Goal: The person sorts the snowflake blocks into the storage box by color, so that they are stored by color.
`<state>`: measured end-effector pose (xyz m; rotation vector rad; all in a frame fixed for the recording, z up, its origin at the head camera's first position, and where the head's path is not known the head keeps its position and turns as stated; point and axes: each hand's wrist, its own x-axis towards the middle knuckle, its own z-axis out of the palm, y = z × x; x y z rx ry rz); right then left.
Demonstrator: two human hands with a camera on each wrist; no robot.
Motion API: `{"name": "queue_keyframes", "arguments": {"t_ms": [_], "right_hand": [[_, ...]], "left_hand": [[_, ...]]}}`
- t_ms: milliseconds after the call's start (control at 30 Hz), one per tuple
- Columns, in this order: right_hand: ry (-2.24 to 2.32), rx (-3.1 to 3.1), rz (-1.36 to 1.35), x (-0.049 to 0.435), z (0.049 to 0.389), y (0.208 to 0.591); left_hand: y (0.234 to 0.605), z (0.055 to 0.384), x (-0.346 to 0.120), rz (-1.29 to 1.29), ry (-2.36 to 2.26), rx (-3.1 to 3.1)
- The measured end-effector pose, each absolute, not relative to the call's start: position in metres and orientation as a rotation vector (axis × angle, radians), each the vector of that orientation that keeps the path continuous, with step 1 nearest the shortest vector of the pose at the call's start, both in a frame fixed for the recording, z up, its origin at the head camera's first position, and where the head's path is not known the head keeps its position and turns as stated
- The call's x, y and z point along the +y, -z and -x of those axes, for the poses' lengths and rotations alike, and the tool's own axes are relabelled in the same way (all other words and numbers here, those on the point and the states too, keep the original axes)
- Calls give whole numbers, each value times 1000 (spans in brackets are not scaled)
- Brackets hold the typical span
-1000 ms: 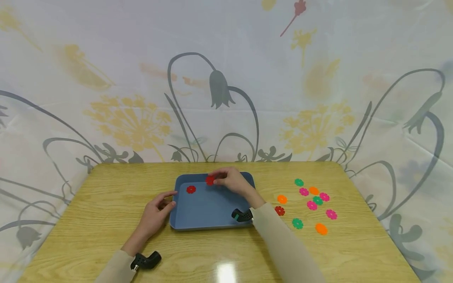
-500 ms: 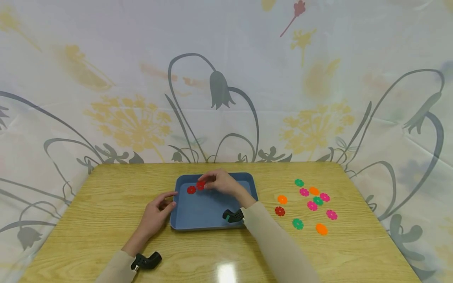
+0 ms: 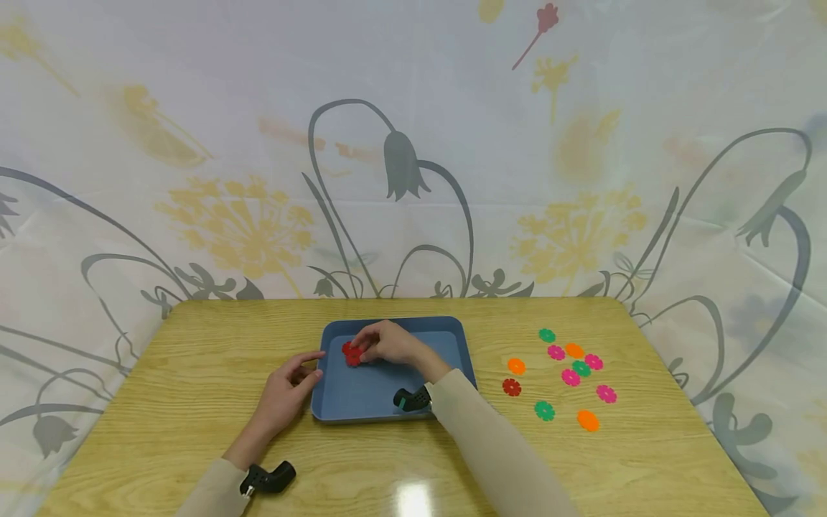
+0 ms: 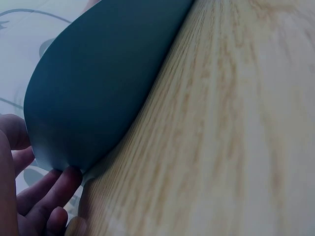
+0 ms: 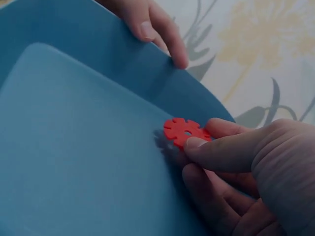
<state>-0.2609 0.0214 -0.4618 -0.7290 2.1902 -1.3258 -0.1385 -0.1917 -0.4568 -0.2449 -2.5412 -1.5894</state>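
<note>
Between thumb and fingers my right hand [image 3: 389, 343] pinches a red snowflake disc [image 5: 183, 132], notched round its edge and holed in the middle. This happens over the left part of the blue tray [image 3: 381, 415]. A second red snowflake disc [image 3: 347, 348] lies in the tray, partly covered by the held one in the head view. At the tray's left side, my left hand [image 3: 288, 384] touches the rim with thumb and forefinger. Fingertips [image 4: 72, 176] of that hand rest against the outer wall in the left wrist view.
Loose snowflake discs lie right of the tray: one dark red [image 3: 512, 388], several green [image 3: 545, 411], orange [image 3: 588, 421] and pink [image 3: 606, 393]. The wooden table [image 3: 194, 373] meets a flower-printed cloth [image 3: 413, 237] at its back edge.
My right hand has moved left and slightly toward me inside the tray, bringing the held red disc over the one lying there. My left hand stays at the rim.
</note>
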Motion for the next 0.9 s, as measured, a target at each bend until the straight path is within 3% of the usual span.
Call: {"name": "queue_keyframes", "arguments": {"t_ms": [200, 433, 900], "right_hand": [[1275, 2248, 751, 19, 259, 465], [1272, 2252, 771, 19, 259, 469], [1268, 2318, 688, 15, 254, 466]], "left_hand": [[457, 139, -191, 239, 1598, -2537], [492, 153, -203, 251, 1591, -2514], [492, 153, -203, 248, 1600, -2517]]}}
